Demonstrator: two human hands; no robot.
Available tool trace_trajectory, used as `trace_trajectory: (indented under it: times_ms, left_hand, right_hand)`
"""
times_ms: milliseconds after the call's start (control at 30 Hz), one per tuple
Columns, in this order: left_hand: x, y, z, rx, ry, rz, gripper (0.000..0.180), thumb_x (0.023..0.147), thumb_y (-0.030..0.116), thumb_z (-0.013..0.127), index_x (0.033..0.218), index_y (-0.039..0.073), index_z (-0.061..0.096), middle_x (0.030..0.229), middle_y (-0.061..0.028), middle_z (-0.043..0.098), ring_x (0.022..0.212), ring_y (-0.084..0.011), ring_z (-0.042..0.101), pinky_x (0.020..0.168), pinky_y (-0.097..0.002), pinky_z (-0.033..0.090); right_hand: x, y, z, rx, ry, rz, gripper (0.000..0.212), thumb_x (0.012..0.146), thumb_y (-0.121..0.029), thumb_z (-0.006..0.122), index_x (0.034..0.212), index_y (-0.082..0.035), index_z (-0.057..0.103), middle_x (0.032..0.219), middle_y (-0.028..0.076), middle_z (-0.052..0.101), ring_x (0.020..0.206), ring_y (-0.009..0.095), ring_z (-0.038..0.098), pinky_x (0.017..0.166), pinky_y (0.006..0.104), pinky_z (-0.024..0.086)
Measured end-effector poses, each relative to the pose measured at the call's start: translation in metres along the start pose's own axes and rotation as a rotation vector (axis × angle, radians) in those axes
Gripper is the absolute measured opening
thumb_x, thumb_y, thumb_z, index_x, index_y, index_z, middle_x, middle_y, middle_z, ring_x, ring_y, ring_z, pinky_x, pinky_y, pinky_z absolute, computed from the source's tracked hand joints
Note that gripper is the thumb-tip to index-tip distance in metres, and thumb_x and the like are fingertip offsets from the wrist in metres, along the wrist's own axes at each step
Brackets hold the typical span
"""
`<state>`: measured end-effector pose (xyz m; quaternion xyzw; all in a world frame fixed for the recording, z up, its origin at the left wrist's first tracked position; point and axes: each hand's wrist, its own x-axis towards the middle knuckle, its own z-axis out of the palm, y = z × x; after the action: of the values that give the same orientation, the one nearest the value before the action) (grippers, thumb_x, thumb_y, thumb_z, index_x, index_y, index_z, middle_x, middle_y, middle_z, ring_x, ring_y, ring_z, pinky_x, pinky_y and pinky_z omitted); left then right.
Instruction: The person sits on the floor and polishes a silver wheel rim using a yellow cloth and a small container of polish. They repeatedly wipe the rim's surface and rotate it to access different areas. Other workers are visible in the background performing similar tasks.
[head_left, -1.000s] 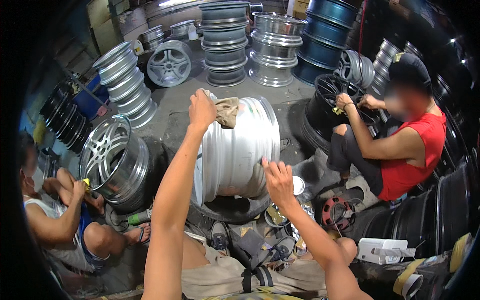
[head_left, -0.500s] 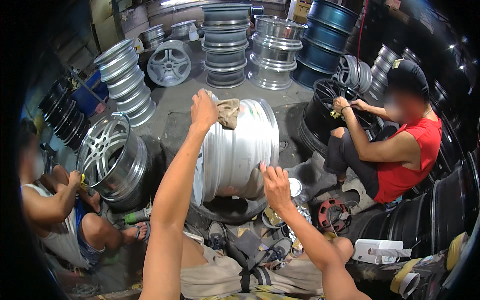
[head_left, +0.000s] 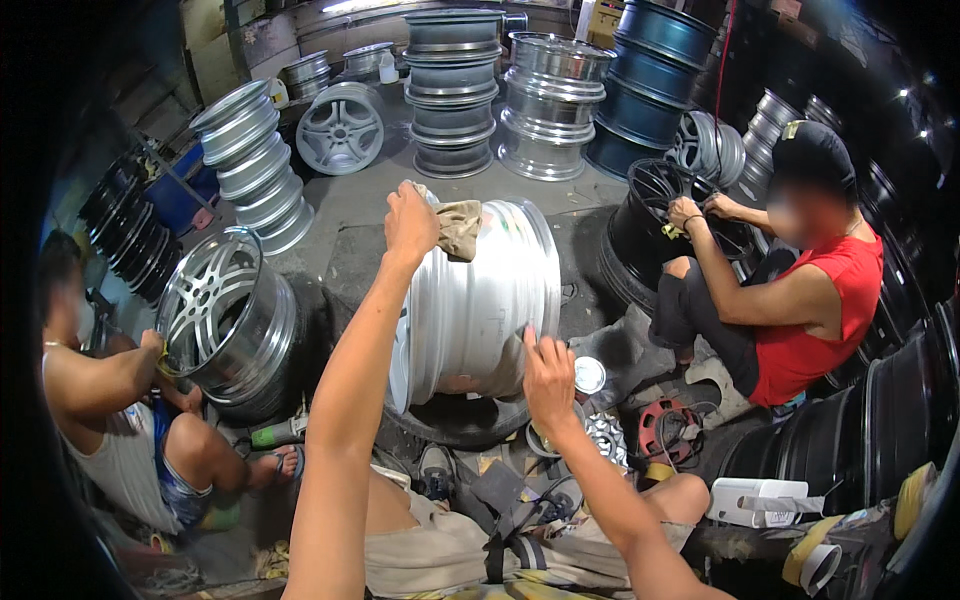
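Apparently a wiping step: half-open right hand (head_left: 549, 380), seemingly empty, at 4 o'clock of the centred silver wheel (head_left: 472, 318), left hand (head_left: 411, 225) gripping tan cloth (head_left: 459, 232) at the wheel's 11 o'clock; next stroke likely needs the wheel steadied.

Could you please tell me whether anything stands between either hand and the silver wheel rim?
Yes, at the left hand: the tan cloth it holds hangs over the upper part of the silver wheel rim. Nothing visible stands between the right hand and the rim's right side, though whether its fingers touch there is unclear.
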<state>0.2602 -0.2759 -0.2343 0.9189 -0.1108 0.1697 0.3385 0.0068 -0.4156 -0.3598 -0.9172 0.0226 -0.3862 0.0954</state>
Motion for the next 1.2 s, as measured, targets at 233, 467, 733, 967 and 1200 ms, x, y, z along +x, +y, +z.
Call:
trace_trajectory:
  times_ms: [233, 467, 733, 967, 1200]
  left_hand:
    - [0.004, 0.004, -0.006, -0.021, 0.018, -0.007, 0.038, 0.09, 0.009, 0.056, 0.123, -0.003, 0.045, 0.124, -0.0326, 0.052, 0.106, -0.0524, 0.06, 0.092, -0.0556, 0.049]
    - [0.0, -0.001, -0.002, 0.007, -0.009, -0.014, 0.037, 0.089, 0.008, 0.057, 0.122, -0.003, 0.046, 0.125, -0.0334, 0.051, 0.107, -0.0524, 0.059, 0.095, -0.0555, 0.048]
    - [0.0, 0.005, -0.007, -0.006, 0.009, 0.016, 0.042, 0.088, 0.008, 0.058, 0.126, -0.003, 0.044, 0.125, -0.0331, 0.051, 0.108, -0.0524, 0.059, 0.095, -0.0552, 0.048]
    - [0.004, 0.006, -0.004, 0.033, -0.019, -0.034, 0.039, 0.091, 0.011, 0.056, 0.126, -0.002, 0.044, 0.124, -0.0324, 0.052, 0.108, -0.0524, 0.059, 0.094, -0.0553, 0.048]
    - [0.001, 0.007, -0.005, 0.028, 0.019, 0.003, 0.036, 0.091, 0.011, 0.055, 0.123, -0.002, 0.044, 0.123, -0.0319, 0.051, 0.104, -0.0522, 0.06, 0.091, -0.0558, 0.049]
  right_hand:
    - [0.001, -0.012, 0.008, 0.065, 0.07, 0.17, 0.036, 0.088, -0.001, 0.06, 0.123, 0.004, 0.061, 0.09, 0.012, 0.055, 0.085, 0.029, 0.055, 0.075, 0.0411, 0.043]
    - [0.01, -0.015, 0.011, 0.09, 0.11, 0.205, 0.033, 0.091, -0.002, 0.058, 0.123, 0.005, 0.062, 0.089, 0.014, 0.056, 0.083, 0.033, 0.055, 0.073, 0.0425, 0.042]
    - [0.01, -0.003, 0.006, -0.008, 0.074, 0.088, 0.04, 0.087, -0.003, 0.06, 0.126, 0.003, 0.06, 0.091, 0.012, 0.055, 0.085, 0.029, 0.055, 0.075, 0.041, 0.043]
    - [-0.002, 0.004, -0.001, -0.017, 0.019, -0.002, 0.039, 0.085, -0.002, 0.058, 0.123, 0.003, 0.063, 0.087, 0.009, 0.053, 0.082, 0.027, 0.053, 0.074, 0.0392, 0.041]
    - [0.015, 0.012, -0.003, -0.075, -0.02, -0.074, 0.044, 0.083, -0.007, 0.059, 0.126, 0.003, 0.061, 0.091, 0.007, 0.052, 0.085, 0.023, 0.052, 0.073, 0.0352, 0.041]
